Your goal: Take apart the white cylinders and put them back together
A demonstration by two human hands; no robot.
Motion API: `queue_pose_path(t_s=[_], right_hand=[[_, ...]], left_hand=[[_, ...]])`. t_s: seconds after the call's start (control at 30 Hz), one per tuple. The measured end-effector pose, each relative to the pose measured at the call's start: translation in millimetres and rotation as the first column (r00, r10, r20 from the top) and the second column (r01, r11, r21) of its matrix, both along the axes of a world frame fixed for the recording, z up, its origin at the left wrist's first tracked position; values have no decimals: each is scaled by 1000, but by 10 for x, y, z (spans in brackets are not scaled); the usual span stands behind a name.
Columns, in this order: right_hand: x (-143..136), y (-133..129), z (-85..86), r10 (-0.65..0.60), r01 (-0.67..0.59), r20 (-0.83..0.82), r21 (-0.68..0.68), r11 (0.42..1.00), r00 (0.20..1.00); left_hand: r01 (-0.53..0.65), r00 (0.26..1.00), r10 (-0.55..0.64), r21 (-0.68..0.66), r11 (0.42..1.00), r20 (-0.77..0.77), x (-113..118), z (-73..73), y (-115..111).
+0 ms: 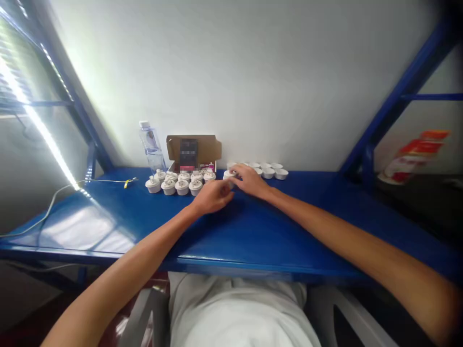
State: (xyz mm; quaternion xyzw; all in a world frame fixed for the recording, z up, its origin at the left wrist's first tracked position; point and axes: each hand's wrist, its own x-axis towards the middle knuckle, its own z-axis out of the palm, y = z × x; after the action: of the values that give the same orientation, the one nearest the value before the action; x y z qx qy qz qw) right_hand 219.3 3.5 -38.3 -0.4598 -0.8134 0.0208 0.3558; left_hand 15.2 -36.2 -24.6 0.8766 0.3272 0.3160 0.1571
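My right hand [249, 179] has its fingers bent over a white round cup-shaped piece [227, 174], gripping it from above and the right. Close beside it, my left hand [214, 196] is curled with thumb and fingers together; what it pinches, if anything, is hidden. To the left of my hands stand several white round cups with lids [182, 186] in rows, each lid carrying small raised parts. Behind my right hand sit several white open cups [268, 172], grouped near the wall.
An open cardboard box [208, 149] stands against the wall behind the lidded cups, next to a clear plastic bottle [152, 147]. A pale cable [108, 180] lies on the blue table [253, 241] at left. A red-and-white bottle [412, 159] is at far right, beyond the blue frame post.
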Motion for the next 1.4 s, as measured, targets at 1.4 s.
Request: queue_pose_path(t_s=[1.4], right_hand=[[87, -510, -161, 197, -230, -153, -235, 944, 968]], left_hand=[[-307, 892, 392, 335, 891, -226, -185, -70, 223]])
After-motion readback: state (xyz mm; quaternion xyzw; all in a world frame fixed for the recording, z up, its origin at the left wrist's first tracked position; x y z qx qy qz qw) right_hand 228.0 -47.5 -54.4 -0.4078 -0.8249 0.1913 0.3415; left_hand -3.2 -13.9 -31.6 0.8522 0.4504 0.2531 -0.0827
